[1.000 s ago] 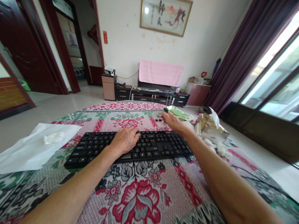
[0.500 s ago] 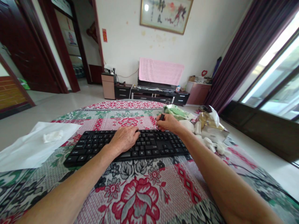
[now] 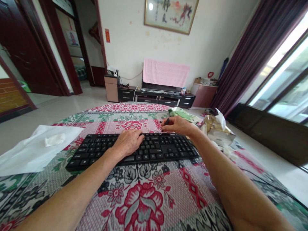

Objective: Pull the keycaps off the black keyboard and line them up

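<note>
Across the flowered tablecloth, the black keyboard was laid lengthwise; its middle was covered by the left hand, palm down, fingers towards the far edge; whether that edge was gripped could not be told, the fingertips being hidden; and over at the back, right of centre, a small black piece was pinched by the right hand, thumb and fingers brought together on it!

Most visible rows were filled with keys, so much seemed done; the small black piece was not yet put down, so the job was judged unfinished; whether any key was missing could not be made out, the middle rows being blocked by the left hand.

Behind the right wrist, space was crowded by a green packet and a gold tissue pack; a cable was trailed off to the right; far left, well clear, a crumpled tissue was held on a white sheet.
</note>
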Demonstrator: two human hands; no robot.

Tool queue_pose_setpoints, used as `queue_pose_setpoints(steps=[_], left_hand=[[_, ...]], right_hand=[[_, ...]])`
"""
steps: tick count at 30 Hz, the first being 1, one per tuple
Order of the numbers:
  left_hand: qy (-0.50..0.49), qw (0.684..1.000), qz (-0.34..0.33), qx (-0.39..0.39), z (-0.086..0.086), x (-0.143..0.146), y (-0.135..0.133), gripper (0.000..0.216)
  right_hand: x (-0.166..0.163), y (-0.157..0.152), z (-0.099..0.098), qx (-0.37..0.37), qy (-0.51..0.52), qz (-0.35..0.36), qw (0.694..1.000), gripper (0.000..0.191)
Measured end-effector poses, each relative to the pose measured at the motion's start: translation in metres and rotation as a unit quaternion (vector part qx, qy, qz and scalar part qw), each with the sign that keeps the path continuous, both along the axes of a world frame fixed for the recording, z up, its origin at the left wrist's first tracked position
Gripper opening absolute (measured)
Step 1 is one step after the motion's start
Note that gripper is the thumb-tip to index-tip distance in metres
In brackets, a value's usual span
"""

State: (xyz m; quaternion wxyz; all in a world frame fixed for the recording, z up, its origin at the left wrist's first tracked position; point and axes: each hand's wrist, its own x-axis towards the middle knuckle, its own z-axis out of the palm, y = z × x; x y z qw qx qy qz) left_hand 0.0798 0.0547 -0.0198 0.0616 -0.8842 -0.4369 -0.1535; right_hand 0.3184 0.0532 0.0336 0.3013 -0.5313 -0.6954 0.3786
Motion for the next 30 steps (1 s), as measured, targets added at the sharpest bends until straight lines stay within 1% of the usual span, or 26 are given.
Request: queue_pose_setpoints(steps=[5, 8, 14, 18, 24, 30], left_hand=[[0.003, 1.000, 0.002, -0.005, -0.001, 0.000, 0.002, 0.033], [0.003, 1.000, 0.003, -0.004, -0.001, 0.000, 0.002, 0.032], [0.004, 1.000, 0.003, -0.002, -0.001, 0.000, 0.002, 0.032], [0.004, 1.000, 0.004, -0.007, -0.001, 0.000, 0.002, 0.033], [0.002, 1.000, 0.004, -0.004, 0.000, 0.000, 0.001, 0.035], [-0.001, 1.000, 0.005, -0.009, 0.000, 0.000, 0.002, 0.032]], right_hand=[[0.000, 0.001, -0.003, 0.019, -0.036, 0.028, 0.999, 0.017], [-0.001, 0.000, -0.004, 0.030, -0.060, 0.033, 0.997, 0.019], [0.000, 0.004, -0.010, 0.096, -0.108, 0.052, 0.988, 0.018], [-0.002, 0.006, -0.013, 0.137, -0.149, 0.041, 0.978, 0.011], [-0.003, 0.005, -0.016, 0.132, -0.139, 0.020, 0.981, 0.008], [-0.002, 0.007, -0.021, 0.149, -0.108, 0.022, 0.983, 0.008]])
